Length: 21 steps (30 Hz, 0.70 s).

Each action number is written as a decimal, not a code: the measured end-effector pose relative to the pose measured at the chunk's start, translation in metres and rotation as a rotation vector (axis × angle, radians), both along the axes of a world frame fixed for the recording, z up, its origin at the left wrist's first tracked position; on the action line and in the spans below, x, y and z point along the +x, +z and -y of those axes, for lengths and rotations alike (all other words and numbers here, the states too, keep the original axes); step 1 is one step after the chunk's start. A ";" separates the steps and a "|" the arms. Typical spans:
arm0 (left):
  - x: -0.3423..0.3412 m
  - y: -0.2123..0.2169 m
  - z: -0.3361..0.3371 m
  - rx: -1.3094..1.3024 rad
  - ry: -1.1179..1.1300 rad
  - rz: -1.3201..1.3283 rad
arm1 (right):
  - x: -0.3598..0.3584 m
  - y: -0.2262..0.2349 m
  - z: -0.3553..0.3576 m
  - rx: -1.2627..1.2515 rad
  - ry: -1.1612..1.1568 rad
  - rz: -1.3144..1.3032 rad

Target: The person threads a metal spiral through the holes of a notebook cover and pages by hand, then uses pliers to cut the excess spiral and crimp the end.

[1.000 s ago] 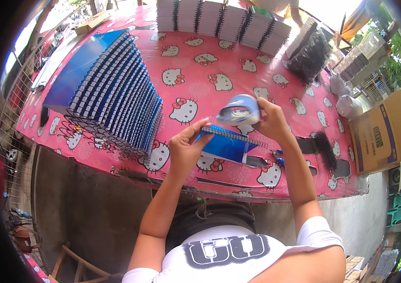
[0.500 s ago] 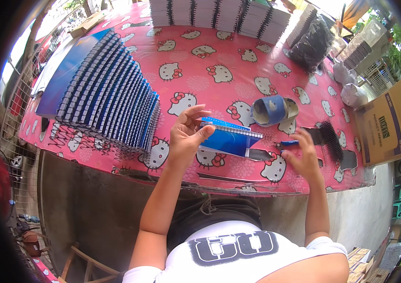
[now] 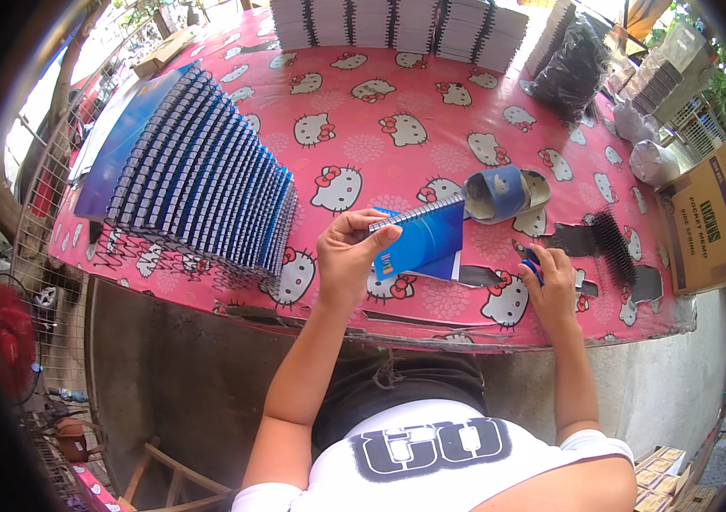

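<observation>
My left hand (image 3: 347, 256) holds a blue spiral-bound notebook (image 3: 422, 241) by its wire edge, tilted up off the pink cartoon-cat tablecloth (image 3: 380, 128). My right hand (image 3: 552, 288) lies near the table's front edge, its fingers curled over a small blue object (image 3: 532, 266) on the cloth. A blue roll of wide tape (image 3: 499, 193) lies on its side just beyond the notebook, touched by neither hand.
A long fanned row of blue spiral notebooks (image 3: 201, 183) fills the left of the table. White paper stacks (image 3: 397, 21) line the far edge, beside a black bag (image 3: 572, 64). Black binding coils (image 3: 615, 247) lie right of my right hand. A cardboard box (image 3: 713, 218) stands at the right.
My right hand set the tape roll down on the table, then dropped to the front edge onto the small blue object. My left hand lifted the notebook by its spiral edge.
</observation>
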<state>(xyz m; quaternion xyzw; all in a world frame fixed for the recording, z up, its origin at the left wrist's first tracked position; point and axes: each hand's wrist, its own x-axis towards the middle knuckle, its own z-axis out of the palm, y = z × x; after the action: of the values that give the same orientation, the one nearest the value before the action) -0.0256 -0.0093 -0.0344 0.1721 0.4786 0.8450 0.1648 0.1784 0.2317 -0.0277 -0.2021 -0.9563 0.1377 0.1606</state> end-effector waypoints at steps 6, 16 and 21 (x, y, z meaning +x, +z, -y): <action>0.024 0.021 -0.005 -0.026 0.101 -0.070 | -0.016 0.036 0.057 -0.321 0.177 -0.256; 0.041 0.023 -0.004 -0.102 0.354 -0.616 | -0.048 0.077 0.111 -0.250 0.400 -0.391; 0.043 0.033 0.004 -0.227 0.472 -0.853 | -0.053 0.067 0.109 -0.726 0.460 -0.245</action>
<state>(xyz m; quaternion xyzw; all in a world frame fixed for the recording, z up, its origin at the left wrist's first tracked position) 0.0172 -0.0135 -0.0010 0.3702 0.6184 0.6562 -0.2235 0.1258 0.1225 0.0391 -0.0097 -0.8398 0.5197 0.1567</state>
